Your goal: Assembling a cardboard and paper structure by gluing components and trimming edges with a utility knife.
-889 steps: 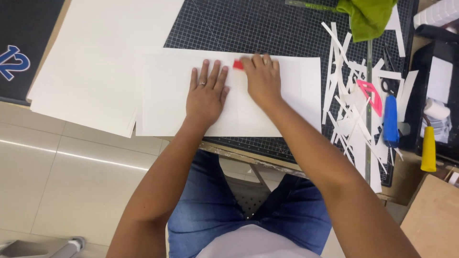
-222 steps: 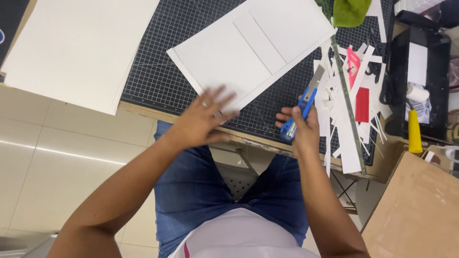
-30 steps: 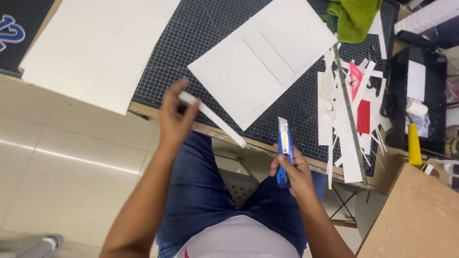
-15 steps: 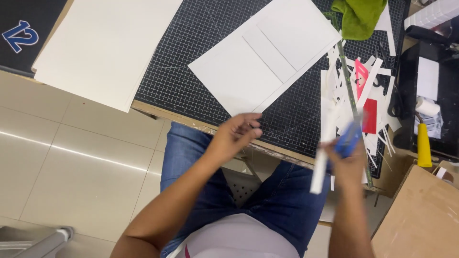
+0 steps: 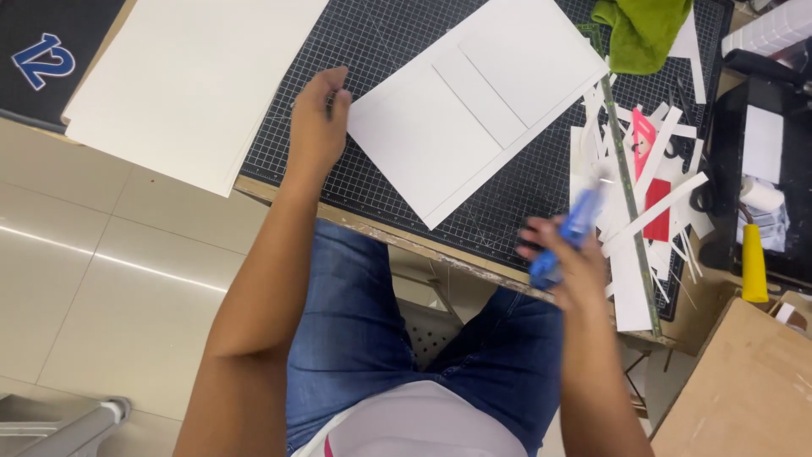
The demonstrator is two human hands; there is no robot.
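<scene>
The right hand point(image 5: 565, 254) has its grip closed around a blue plastic craft knife point(image 5: 568, 235), and both look blurry, just above the near edge of the bench point(image 5: 397, 237). I cannot tell if the blade is out. If it is, the sharp tip could nick the blue jeans point(image 5: 364, 313) right below it, or poke a finger, because the hand is over the lap and not over the dark grid cutting mat point(image 5: 397, 34). The left hand point(image 5: 315, 127) is at the left corner of the big white card sheet with faint lines point(image 5: 474, 97), which lies flat and tilted on the mat. Its fingers curl at the corner, but I cannot tell if they pinch it or just touch it. If the sheet slides, any cut along a line could go crooked. The pile of white paper strips point(image 5: 643, 195) and the long thin metal ruler point(image 5: 630, 203) sit just right of the knife hand, so a sleeve or wrist could knock strips off the bench. A green cloth point(image 5: 643, 30) lies at the far side.
</scene>
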